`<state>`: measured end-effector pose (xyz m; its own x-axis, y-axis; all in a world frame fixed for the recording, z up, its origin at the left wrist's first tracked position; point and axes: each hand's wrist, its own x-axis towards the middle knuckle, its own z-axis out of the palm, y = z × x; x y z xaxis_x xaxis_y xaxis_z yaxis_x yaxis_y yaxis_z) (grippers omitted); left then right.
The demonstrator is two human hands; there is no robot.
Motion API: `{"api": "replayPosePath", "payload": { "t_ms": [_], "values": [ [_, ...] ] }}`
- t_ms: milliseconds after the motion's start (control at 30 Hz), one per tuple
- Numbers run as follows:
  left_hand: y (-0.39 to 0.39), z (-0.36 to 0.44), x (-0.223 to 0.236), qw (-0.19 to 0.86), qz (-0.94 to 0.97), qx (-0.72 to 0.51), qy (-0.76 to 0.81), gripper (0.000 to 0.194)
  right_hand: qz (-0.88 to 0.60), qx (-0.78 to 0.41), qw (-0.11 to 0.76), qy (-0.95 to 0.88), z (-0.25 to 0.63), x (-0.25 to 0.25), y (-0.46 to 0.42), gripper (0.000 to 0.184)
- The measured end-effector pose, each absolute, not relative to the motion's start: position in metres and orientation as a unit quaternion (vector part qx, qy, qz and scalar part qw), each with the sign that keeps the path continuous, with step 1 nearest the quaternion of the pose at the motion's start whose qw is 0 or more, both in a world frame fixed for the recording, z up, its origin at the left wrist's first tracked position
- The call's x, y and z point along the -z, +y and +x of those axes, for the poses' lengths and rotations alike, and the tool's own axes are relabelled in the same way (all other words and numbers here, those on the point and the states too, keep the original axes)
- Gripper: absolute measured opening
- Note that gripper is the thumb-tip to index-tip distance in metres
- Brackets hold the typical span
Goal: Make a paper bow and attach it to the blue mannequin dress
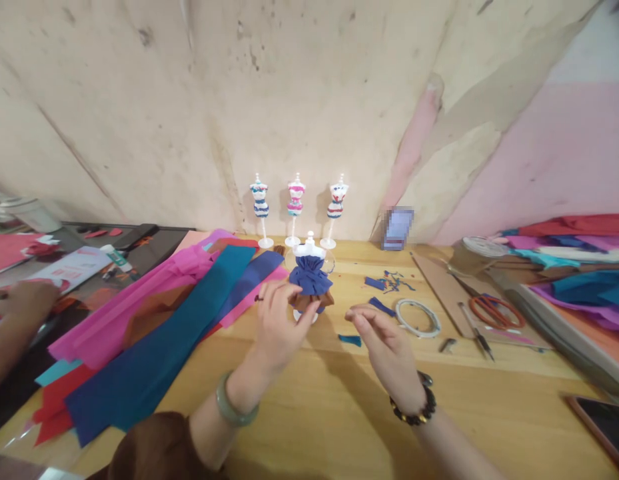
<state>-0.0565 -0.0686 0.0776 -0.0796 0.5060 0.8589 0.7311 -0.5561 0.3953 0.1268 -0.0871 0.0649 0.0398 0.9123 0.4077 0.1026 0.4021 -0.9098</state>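
Note:
A miniature dress form (309,249) stands upright in front of me, white at the top. It wears a gathered dark blue crepe-paper dress (310,277), with a brown layer (328,298) showing below the blue. My left hand (278,322) is closed at the lower left of the skirt, thumb and fingers gripping its edge; the exact contact is partly hidden. To the right, apart from the form, my right hand (386,347) has thumb and fingertips pinched together. Whatever they hold, if anything, is too small to name. Near it lies a small teal paper strip (350,341).
Three decorated dress forms (295,200) stand along the wall. Long crepe-paper sheets (189,320) cover the left side. On the right are a white wire coil (418,318), orange-handled scissors (496,312), a pen-like tool (476,332), a jar (476,255) and a phone (602,427). Another person's hand (26,307) is far left.

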Motion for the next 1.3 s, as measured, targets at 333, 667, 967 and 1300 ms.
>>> {"api": "replayPosePath", "payload": {
  "t_ms": [333,667,967,1300],
  "values": [
    [-0.037,-0.042,-0.084,0.101,-0.681,0.53,-0.494,0.026,-0.395,-0.383,0.643,-0.533,0.101,-0.077,-0.062,0.023],
    [-0.042,-0.049,-0.084,0.018,-0.695,0.543,-0.471,0.011,-0.378,-0.334,0.621,-0.601,0.09,-0.074,-0.054,0.016],
    [-0.045,-0.048,-0.089,-0.154,-0.619,0.601,-0.481,0.008,-0.366,-0.3,0.632,-0.613,0.08,-0.082,-0.049,0.01],
    [-0.046,-0.046,-0.092,-0.194,-0.59,0.624,-0.474,0.009,-0.43,-0.294,0.652,-0.551,0.068,-0.08,-0.037,0.015]
  ]
}}
